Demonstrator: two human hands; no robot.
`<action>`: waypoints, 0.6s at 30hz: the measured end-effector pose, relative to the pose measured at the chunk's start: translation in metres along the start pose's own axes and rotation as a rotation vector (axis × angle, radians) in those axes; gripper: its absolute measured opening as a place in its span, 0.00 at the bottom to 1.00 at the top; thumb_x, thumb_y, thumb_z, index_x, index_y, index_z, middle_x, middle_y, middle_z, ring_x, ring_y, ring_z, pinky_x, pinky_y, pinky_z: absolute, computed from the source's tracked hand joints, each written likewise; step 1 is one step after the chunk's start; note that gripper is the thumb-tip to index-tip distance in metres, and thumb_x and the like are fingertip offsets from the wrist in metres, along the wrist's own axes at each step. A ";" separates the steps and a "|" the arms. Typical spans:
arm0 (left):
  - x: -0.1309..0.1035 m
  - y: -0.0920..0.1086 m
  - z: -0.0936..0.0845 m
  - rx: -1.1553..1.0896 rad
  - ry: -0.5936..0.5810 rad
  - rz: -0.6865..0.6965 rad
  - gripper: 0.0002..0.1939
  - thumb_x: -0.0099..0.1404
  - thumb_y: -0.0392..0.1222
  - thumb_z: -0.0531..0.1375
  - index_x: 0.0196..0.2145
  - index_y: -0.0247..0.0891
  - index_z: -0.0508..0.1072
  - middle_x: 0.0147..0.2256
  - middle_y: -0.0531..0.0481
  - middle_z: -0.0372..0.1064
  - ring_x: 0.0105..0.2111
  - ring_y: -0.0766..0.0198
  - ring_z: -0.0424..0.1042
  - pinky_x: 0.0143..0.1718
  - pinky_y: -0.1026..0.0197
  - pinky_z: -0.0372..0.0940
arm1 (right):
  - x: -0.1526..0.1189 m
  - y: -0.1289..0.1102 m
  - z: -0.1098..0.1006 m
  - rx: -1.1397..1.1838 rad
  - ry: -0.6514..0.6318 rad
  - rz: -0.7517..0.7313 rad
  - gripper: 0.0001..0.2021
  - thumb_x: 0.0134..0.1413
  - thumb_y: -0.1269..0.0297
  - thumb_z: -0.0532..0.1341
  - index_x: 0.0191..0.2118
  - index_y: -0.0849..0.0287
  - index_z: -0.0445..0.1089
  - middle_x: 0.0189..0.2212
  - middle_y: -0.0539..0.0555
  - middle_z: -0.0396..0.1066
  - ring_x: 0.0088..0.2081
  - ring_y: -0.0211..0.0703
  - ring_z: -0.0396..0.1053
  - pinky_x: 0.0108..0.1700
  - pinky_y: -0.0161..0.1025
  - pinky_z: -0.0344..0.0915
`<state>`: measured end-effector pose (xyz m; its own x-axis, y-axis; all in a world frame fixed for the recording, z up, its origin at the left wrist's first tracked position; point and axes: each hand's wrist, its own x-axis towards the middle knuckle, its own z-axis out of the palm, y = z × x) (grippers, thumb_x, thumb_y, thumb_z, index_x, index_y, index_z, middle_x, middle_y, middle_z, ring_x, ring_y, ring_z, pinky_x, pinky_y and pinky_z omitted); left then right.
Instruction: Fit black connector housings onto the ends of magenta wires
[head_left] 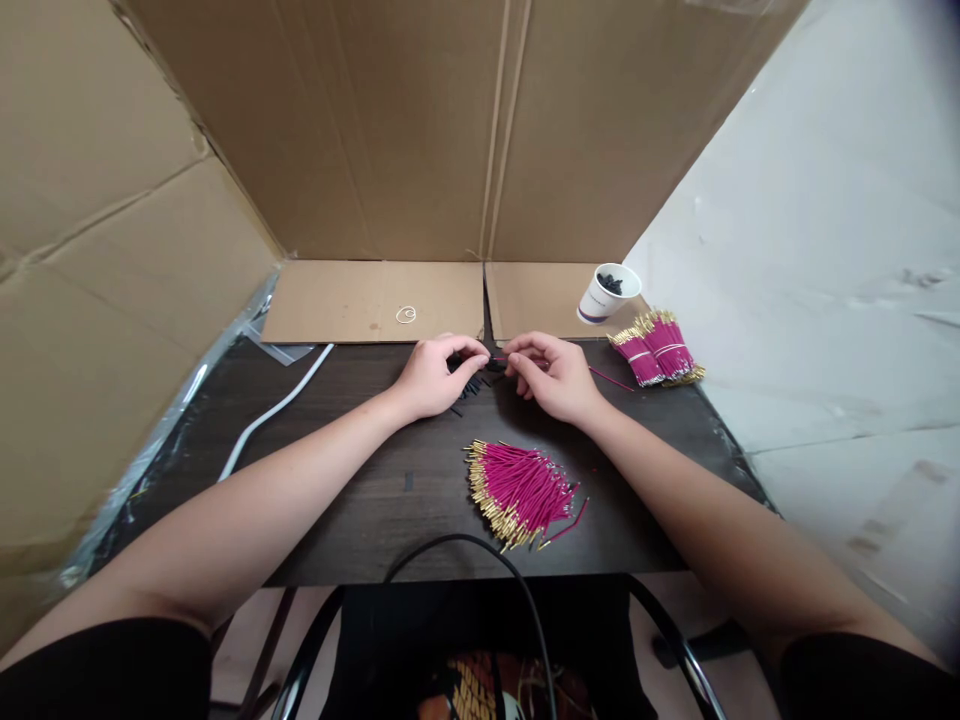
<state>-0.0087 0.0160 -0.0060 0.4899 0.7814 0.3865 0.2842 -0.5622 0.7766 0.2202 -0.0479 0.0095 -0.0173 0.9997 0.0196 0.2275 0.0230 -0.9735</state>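
My left hand (pixel 437 376) is closed in a pinch at a small black sleeve (pixel 495 364), just above the table. Opposite it, my right hand (pixel 553 376) pinches a thin magenta wire whose end points at the sleeve; the fingertips nearly meet. A magenta wire length (pixel 611 378) shows behind my right wrist, and I cannot tell if it is the same one. Several loose black sleeves (pixel 469 392) lie beside my left fingers, partly hidden by them. Nearer to me, a fanned pile of magenta wires (pixel 525 485) with gold-coloured ends rests on the dark table (pixel 360 490).
A white paper cup (pixel 598 300) holding black pieces stands at the back right. Banded bundles of magenta wires (pixel 655 350) lie beside it. A white ring of string (pixel 406 314) is on the cardboard sheet (pixel 322 300). Cardboard walls enclose the back and left; a white cable (pixel 277 408) crosses the left.
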 end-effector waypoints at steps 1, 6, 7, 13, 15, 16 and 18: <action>0.000 0.000 0.000 0.001 0.000 0.001 0.09 0.78 0.45 0.67 0.45 0.40 0.86 0.44 0.46 0.85 0.45 0.54 0.82 0.54 0.49 0.74 | 0.000 0.000 0.000 0.006 -0.005 0.010 0.26 0.61 0.42 0.68 0.51 0.63 0.75 0.33 0.53 0.79 0.24 0.28 0.71 0.26 0.29 0.68; -0.001 0.001 0.000 0.015 -0.001 0.014 0.09 0.78 0.45 0.66 0.44 0.41 0.86 0.43 0.46 0.85 0.44 0.55 0.82 0.55 0.48 0.74 | 0.000 0.000 0.001 0.038 -0.030 0.039 0.29 0.60 0.38 0.69 0.51 0.61 0.74 0.31 0.52 0.78 0.24 0.28 0.70 0.25 0.28 0.67; -0.001 0.001 -0.001 0.015 -0.001 0.015 0.09 0.78 0.45 0.66 0.45 0.41 0.86 0.43 0.46 0.85 0.44 0.55 0.82 0.55 0.48 0.74 | 0.000 -0.001 0.001 0.038 -0.031 0.038 0.29 0.60 0.38 0.69 0.51 0.61 0.74 0.32 0.52 0.78 0.24 0.28 0.71 0.25 0.28 0.68; -0.002 0.001 0.001 0.013 -0.003 0.016 0.09 0.77 0.46 0.67 0.45 0.40 0.86 0.44 0.45 0.85 0.45 0.54 0.82 0.55 0.47 0.75 | 0.000 -0.001 0.001 0.033 -0.035 0.032 0.31 0.58 0.36 0.69 0.51 0.61 0.74 0.34 0.54 0.80 0.25 0.28 0.71 0.25 0.28 0.68; -0.002 0.001 0.002 -0.015 0.003 0.017 0.09 0.76 0.46 0.68 0.48 0.40 0.85 0.44 0.45 0.85 0.44 0.55 0.82 0.55 0.48 0.76 | 0.000 -0.002 0.001 0.036 -0.031 0.028 0.32 0.58 0.35 0.70 0.51 0.62 0.74 0.35 0.54 0.81 0.25 0.28 0.71 0.25 0.28 0.69; -0.002 0.001 0.002 -0.032 0.006 0.018 0.11 0.75 0.46 0.69 0.50 0.39 0.85 0.44 0.45 0.85 0.44 0.56 0.82 0.55 0.49 0.76 | 0.000 -0.002 0.001 0.037 -0.027 0.026 0.33 0.58 0.35 0.70 0.51 0.62 0.74 0.35 0.54 0.81 0.25 0.28 0.71 0.25 0.29 0.69; -0.002 0.000 0.003 -0.057 0.013 0.025 0.13 0.73 0.45 0.71 0.52 0.38 0.84 0.44 0.44 0.85 0.44 0.56 0.82 0.54 0.50 0.77 | 0.000 -0.003 0.000 0.042 -0.020 0.021 0.33 0.57 0.34 0.70 0.51 0.62 0.74 0.35 0.54 0.80 0.25 0.29 0.71 0.25 0.29 0.70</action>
<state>-0.0076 0.0138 -0.0080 0.4851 0.7713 0.4120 0.2247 -0.5652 0.7937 0.2191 -0.0478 0.0119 -0.0323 0.9995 -0.0051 0.1874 0.0010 -0.9823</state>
